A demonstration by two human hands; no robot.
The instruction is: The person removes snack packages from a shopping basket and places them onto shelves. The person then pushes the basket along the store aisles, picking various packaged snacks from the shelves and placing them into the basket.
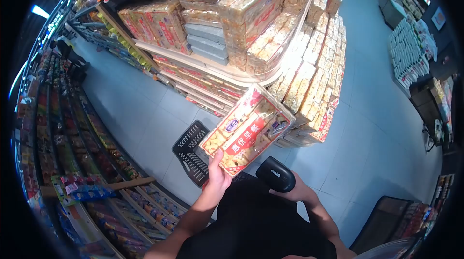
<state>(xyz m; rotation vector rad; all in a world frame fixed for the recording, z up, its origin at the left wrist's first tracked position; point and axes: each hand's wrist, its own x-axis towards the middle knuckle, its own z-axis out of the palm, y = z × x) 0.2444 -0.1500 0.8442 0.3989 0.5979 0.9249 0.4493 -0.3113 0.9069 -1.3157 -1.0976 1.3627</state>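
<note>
A flat rectangular snack pack (246, 131) with a red label is tilted up in front of the body. My left hand (217, 176) grips its lower left corner, the thumb on its front face. In my right hand (296, 190) is a black handheld device (275, 174) with a rounded head, just below and right of the pack and apart from it. The fingers of that hand are partly hidden behind the device. Beyond the pack, similar packs (309, 77) are stacked beside a rounded display shelf (241, 79).
A dark perforated basket (193, 150) is on the floor left of the pack. Shelves of packaged goods (82, 152) curve along the left. A person (70, 53) is far off at the upper left. Stacked white packs (408, 48) and a dark bin (386, 222) are at the right.
</note>
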